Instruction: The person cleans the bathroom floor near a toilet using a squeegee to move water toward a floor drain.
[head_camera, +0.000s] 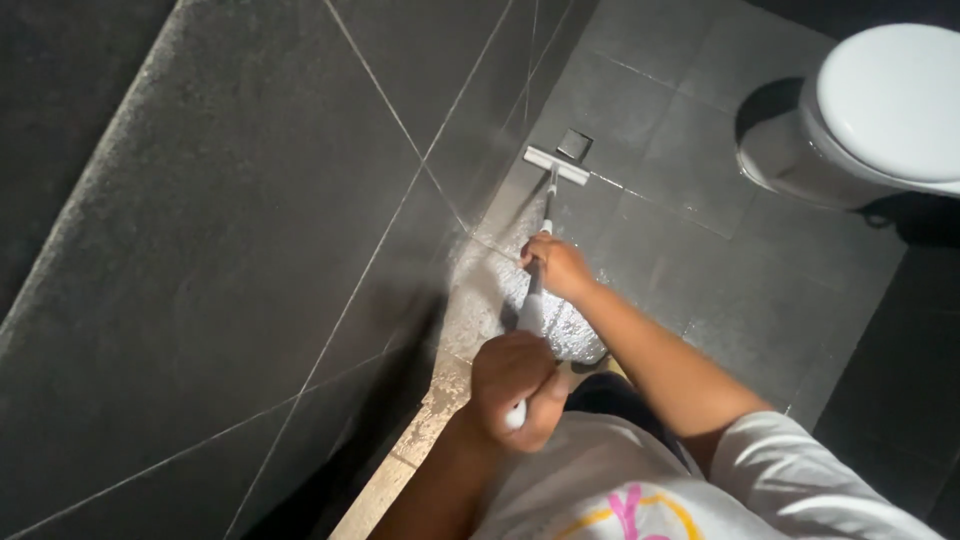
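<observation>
We see one long-handled floor squeegee (556, 165), its white blade lying across the wet dark floor (690, 200) just beside a small square drain (574, 144), the handle running back toward us. Our right hand (556, 266) wraps the middle of the handle, grip pressed around it; our left hand (515, 388) closes around the near end, so most of the upper handle is hidden under fingers. One patch of foamy water (490, 300) spreads beneath the handle. One white toilet (880, 110) stands well apart at the upper right, cut off by the frame edge. The dark tiled wall (220, 250) fills the left. Our white shirt (610, 480) is partly cut off below.
</observation>
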